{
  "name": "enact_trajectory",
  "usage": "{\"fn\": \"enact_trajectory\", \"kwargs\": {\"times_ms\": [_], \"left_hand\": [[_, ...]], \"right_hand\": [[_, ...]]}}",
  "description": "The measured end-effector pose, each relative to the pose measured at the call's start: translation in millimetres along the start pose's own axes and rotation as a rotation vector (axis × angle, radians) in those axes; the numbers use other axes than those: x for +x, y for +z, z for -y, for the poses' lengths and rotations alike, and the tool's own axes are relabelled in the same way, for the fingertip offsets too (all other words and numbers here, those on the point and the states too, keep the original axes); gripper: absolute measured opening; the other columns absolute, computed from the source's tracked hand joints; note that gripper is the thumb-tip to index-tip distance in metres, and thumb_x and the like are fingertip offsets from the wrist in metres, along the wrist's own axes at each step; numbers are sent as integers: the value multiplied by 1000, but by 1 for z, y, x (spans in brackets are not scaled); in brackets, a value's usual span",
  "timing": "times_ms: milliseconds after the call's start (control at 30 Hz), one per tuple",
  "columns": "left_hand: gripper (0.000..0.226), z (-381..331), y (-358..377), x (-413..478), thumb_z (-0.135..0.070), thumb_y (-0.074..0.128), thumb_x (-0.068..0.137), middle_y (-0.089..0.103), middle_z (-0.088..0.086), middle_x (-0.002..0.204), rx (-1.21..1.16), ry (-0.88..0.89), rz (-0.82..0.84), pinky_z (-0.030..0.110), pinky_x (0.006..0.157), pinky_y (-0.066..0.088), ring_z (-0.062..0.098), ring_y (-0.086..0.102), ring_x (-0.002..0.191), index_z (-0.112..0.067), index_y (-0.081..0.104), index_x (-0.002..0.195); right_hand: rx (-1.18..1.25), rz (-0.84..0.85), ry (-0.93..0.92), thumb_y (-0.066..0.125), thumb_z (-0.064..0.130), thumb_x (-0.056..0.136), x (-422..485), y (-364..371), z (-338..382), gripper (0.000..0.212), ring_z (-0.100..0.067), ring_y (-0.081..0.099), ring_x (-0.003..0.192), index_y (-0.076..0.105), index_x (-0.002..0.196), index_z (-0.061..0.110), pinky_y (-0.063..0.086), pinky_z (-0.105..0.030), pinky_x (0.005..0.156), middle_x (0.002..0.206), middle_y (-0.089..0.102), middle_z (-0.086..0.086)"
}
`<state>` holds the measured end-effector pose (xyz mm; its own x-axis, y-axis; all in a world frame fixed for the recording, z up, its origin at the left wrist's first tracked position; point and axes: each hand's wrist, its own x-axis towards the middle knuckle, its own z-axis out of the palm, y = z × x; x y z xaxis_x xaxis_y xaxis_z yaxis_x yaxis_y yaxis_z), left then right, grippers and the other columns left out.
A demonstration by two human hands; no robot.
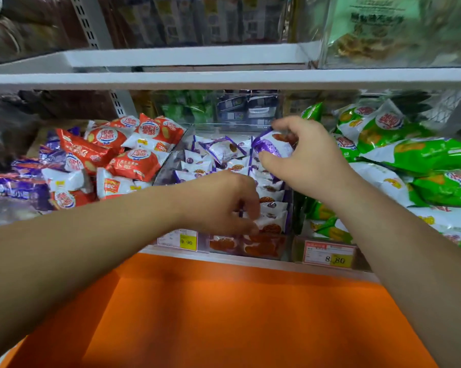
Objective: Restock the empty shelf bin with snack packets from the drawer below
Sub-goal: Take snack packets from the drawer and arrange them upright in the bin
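Glossy plastic-film snack packets [270, 148] fill a clear, smooth plastic bin [171, 160] above matt orange panel [237, 314].

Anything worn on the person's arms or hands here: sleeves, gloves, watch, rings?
Nothing visible. The left hand and right hand carry no gloves, rings, watch or bracelet, and no sleeve shows on either arm up to the frame edge.

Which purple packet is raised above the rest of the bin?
The purple packet pinched by the right hand at the clear bin's back right; the others lie packed below it.
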<state>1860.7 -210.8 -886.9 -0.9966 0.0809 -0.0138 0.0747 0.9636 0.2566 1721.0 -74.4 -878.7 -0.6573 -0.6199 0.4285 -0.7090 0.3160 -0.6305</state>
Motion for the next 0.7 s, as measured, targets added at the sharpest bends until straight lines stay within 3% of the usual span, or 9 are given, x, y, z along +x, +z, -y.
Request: {"fn": "enact_trajectory", "kwargs": {"times_ms": [133, 233, 300, 500, 700], "left_hand": [[27, 2, 13, 13, -41, 81, 77, 63, -8, 97, 119, 52, -66, 32, 72, 51, 12, 58, 85, -24, 70, 94], [15, 0, 12, 24, -34, 76, 83, 68, -4, 82, 24, 62, -39, 31, 65, 50, 17, 62, 75, -20, 69, 80], [13, 2, 8, 30, -28, 79, 82, 68, -4, 84, 28, 32, 15, 30, 66, 51, 15, 63, 76, -20, 69, 79], [38, 5, 3, 35, -36, 86, 77, 63, -6, 104, 70, -19, 83, 29, 76, 53, 12, 60, 88, -22, 68, 108], [17, -2, 11, 37, -23, 80, 79, 68, -5, 88, 71, -16, 65, 29, 66, 51, 16, 61, 77, -21, 69, 93]], "right_hand": [[-18, 38, -29, 77, 33, 84, -6, -3, 1, 54, -12, 58, 107, 61, 134, 23, 41, -21, 93, 125, 59, -4], [-16, 78, -28, 76, 33, 85, -8, -5, -3, 53, -13, 58, 113, 61, 135, 24, 40, -20, 94, 128, 58, -3], [-11, 107, -21, 74, 33, 87, -10, -9, -7, 55, -13, 56, 119, 57, 138, 25, 40, -21, 95, 132, 57, -2], [34, 86, -14, 73, 30, 89, -15, -12, -14, 51, -13, 56, 119, 59, 137, 24, 39, -21, 96, 132, 59, -2], [32, 89, -1, 75, 30, 87, -16, -12, -16, 52, -11, 57, 115, 59, 137, 24, 39, -20, 93, 130, 60, -3]]}}
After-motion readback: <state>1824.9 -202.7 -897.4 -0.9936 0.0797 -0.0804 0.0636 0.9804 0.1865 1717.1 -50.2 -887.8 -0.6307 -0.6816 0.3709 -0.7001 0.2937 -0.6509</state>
